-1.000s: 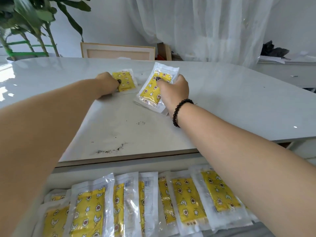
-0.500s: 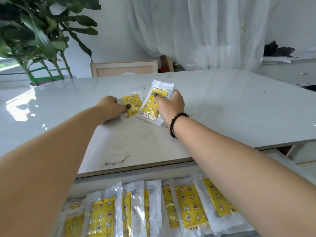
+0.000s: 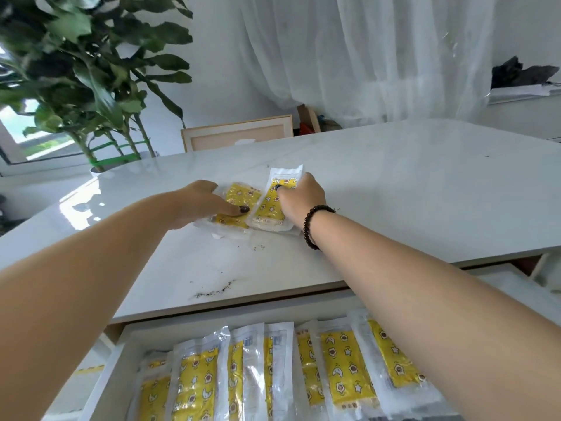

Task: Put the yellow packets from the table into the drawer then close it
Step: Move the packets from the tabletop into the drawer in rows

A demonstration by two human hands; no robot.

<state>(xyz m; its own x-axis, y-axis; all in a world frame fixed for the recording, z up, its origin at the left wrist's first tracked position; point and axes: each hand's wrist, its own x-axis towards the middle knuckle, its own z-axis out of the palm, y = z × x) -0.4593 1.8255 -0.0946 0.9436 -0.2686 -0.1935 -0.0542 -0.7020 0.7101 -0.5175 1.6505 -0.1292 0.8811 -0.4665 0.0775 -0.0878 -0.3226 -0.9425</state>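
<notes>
Two yellow packets in clear wrap lie side by side on the white table [image 3: 394, 189]. My left hand [image 3: 206, 205] grips the left packet [image 3: 239, 205], thumb on top of it. My right hand [image 3: 300, 199] grips the right packet [image 3: 271, 205], thumb pressed on its upper part, fingers curled round its right edge. Below the table's front edge the drawer [image 3: 121, 357] stands open, holding several yellow packets [image 3: 343, 360] in a row.
A leafy potted plant [image 3: 91, 86] stands behind the table at the left. A framed panel [image 3: 236, 135] leans behind the far edge. White curtains hang at the back, a low cabinet [image 3: 522, 110] at right. Dark crumbs [image 3: 212, 291] lie near the table's front edge.
Both hands have drawn the two packets nearer across the table and closer together. The head view has tilted up, showing more of the plant and curtain.
</notes>
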